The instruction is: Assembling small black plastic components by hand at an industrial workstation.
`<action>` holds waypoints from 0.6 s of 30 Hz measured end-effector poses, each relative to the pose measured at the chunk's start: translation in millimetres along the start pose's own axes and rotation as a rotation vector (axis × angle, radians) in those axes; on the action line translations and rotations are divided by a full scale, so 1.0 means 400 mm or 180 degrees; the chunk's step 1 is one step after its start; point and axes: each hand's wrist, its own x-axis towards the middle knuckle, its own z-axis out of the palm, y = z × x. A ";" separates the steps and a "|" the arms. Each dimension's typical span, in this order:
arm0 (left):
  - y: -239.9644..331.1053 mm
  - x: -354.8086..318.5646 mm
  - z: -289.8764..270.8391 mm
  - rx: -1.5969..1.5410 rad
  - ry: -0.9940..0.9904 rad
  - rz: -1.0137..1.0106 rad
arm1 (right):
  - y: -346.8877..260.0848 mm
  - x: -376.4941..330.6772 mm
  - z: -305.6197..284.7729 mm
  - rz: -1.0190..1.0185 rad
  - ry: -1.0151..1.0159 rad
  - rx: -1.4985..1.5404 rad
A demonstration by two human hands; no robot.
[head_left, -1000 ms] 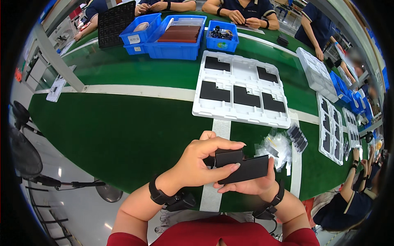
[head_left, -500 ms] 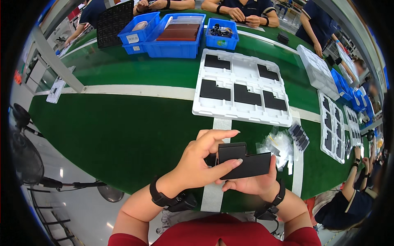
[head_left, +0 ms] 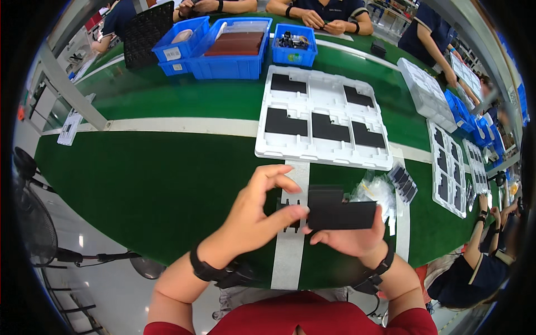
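My right hand (head_left: 349, 237) holds a flat black L-shaped part (head_left: 338, 211) from below, above the near edge of the green table (head_left: 156, 178). My left hand (head_left: 254, 212) touches the part's left end with thumb and forefinger, the other fingers raised. A small black comb-like piece (head_left: 289, 205) lies on the table's white stripe under the hands. Just beyond them sits a white moulded tray (head_left: 324, 120) with several black parts in its pockets.
Clear bags (head_left: 375, 190) and a row of small black pieces (head_left: 403, 183) lie to the right of my hands. More white trays (head_left: 446, 167) stand at the right. Blue bins (head_left: 229, 47) and a black tray (head_left: 146, 28) line the far side, where other people work.
My left hand has slid from on top of the black part to its left end and its fingers have spread. The part now sits a little more to the right.
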 end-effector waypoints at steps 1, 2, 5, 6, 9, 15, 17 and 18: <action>-0.008 0.000 -0.034 0.0782 -0.0309 0.0031 | -0.028 -0.001 0.009 0.0237 0.0295 -0.0505; -0.015 0.000 -0.058 0.1564 -0.0632 0.0074 | -0.042 -0.007 0.006 0.0222 0.0420 -0.0857; -0.031 -0.027 -0.068 0.2565 -0.1152 -0.0031 | -0.046 -0.028 0.004 0.0087 0.0969 -0.1098; -0.034 -0.033 -0.063 0.2550 -0.1169 -0.0074 | -0.050 -0.028 0.007 0.0173 0.1052 -0.1599; -0.037 -0.039 -0.048 0.3128 -0.1436 -0.0079 | -0.080 -0.021 0.024 0.0237 0.0826 -0.3513; -0.038 -0.036 -0.047 0.3141 -0.1542 -0.0207 | -0.070 0.000 0.038 0.0216 0.0265 -0.6116; -0.038 -0.038 -0.047 0.3175 -0.1549 -0.0291 | -0.070 0.000 0.034 0.0410 0.0167 -0.6306; -0.037 -0.038 -0.046 0.3162 -0.1533 -0.0299 | -0.069 0.003 0.034 0.0431 0.0167 -0.6293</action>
